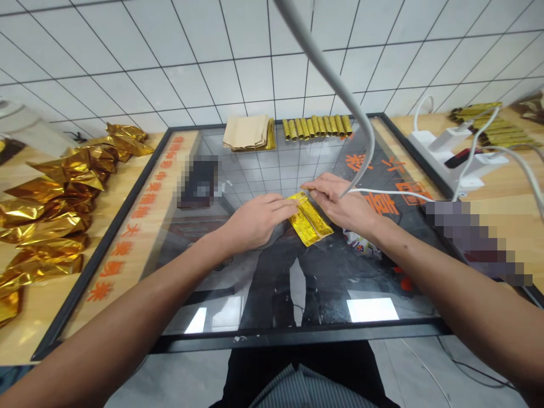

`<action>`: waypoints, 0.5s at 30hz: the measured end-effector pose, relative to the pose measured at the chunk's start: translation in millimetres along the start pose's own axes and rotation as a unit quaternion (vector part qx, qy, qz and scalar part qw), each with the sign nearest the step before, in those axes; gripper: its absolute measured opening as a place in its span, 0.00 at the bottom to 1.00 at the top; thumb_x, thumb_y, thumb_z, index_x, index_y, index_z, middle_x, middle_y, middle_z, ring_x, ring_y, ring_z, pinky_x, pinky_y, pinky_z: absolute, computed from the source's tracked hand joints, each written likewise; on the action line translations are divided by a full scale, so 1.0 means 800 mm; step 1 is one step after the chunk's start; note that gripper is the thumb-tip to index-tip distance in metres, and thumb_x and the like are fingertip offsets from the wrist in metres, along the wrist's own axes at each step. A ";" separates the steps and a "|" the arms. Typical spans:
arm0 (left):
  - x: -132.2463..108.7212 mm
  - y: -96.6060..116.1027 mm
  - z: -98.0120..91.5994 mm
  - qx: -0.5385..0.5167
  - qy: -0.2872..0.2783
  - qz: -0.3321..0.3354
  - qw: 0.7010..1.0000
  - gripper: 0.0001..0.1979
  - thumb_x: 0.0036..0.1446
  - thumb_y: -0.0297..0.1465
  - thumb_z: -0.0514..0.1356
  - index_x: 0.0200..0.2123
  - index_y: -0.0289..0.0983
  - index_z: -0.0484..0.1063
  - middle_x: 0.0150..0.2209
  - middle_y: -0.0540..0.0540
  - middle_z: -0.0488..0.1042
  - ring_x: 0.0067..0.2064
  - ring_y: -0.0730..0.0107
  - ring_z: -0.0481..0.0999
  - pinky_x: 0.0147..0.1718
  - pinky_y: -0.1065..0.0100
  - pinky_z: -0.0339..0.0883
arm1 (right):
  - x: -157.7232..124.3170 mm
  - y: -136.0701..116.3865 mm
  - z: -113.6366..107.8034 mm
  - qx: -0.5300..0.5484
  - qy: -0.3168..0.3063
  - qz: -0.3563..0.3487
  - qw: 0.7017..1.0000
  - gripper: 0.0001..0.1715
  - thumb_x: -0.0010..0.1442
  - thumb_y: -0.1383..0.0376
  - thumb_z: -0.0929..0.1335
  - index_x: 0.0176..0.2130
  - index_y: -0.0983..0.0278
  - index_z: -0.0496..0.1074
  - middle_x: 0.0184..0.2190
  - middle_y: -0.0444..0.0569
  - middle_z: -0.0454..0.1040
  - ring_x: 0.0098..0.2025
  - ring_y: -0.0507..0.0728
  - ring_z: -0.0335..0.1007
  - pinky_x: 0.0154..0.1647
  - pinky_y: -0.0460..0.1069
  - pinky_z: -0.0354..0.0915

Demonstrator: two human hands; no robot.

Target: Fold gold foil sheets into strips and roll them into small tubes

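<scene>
A creased gold foil sheet [306,228] lies mid-table on the glass top [263,170]. The left hand [259,221] rests fingers together on its left edge; the right hand [334,198] bends at its far end, grip unclear. Even, flat pressure should keep creases straight. Foil tubes [318,127] line the far side.

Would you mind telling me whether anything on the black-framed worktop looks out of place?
Perhaps the small white scraps on the near side of the black frame: they look like stray litter.
</scene>
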State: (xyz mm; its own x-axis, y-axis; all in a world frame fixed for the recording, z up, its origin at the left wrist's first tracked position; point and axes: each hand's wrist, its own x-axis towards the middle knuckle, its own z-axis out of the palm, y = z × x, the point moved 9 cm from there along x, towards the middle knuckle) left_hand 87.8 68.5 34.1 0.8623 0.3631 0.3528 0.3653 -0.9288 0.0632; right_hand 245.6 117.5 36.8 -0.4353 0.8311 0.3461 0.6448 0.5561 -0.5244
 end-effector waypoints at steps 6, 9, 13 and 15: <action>0.001 0.002 -0.003 -0.007 -0.005 0.005 1.000 0.21 0.71 0.19 0.51 0.60 0.34 0.76 0.63 0.38 0.80 0.64 0.54 0.80 0.62 0.51 0.76 | 0.001 0.000 -0.002 0.012 0.002 0.009 1.000 0.20 0.75 0.64 0.65 0.56 0.58 0.83 0.43 0.53 0.79 0.48 0.64 0.78 0.53 0.59 0.72; -0.001 0.002 -0.003 -0.025 -0.001 0.006 1.000 0.22 0.71 0.18 0.51 0.61 0.34 0.75 0.64 0.36 0.79 0.66 0.54 0.79 0.63 0.51 0.75 | 0.000 0.001 -0.006 0.009 0.019 0.021 1.000 0.17 0.75 0.63 0.66 0.54 0.58 0.84 0.42 0.53 0.79 0.46 0.64 0.78 0.50 0.59 0.72; -0.003 0.000 -0.001 -0.036 0.005 0.002 0.999 0.22 0.71 0.19 0.50 0.62 0.34 0.75 0.65 0.36 0.79 0.68 0.54 0.78 0.66 0.50 0.74 | 0.003 0.004 -0.003 0.003 0.012 0.046 0.999 0.13 0.75 0.60 0.67 0.47 0.58 0.84 0.41 0.53 0.81 0.46 0.64 0.78 0.50 0.59 0.71; -0.004 -0.002 0.000 -0.043 0.004 -0.004 0.999 0.22 0.72 0.19 0.50 0.62 0.33 0.75 0.65 0.35 0.78 0.68 0.54 0.78 0.67 0.49 0.73 | 0.006 0.006 0.000 -0.011 0.001 0.060 0.998 0.14 0.75 0.60 0.67 0.42 0.58 0.83 0.39 0.52 0.80 0.46 0.64 0.77 0.50 0.59 0.70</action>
State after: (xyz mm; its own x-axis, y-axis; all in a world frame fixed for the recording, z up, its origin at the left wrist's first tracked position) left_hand 84.4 68.4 32.4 0.8566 0.3705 0.3590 0.3405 -0.9288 0.1461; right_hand 246.2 124.1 36.0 -0.3522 0.8918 0.2840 0.7062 0.4523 -0.5447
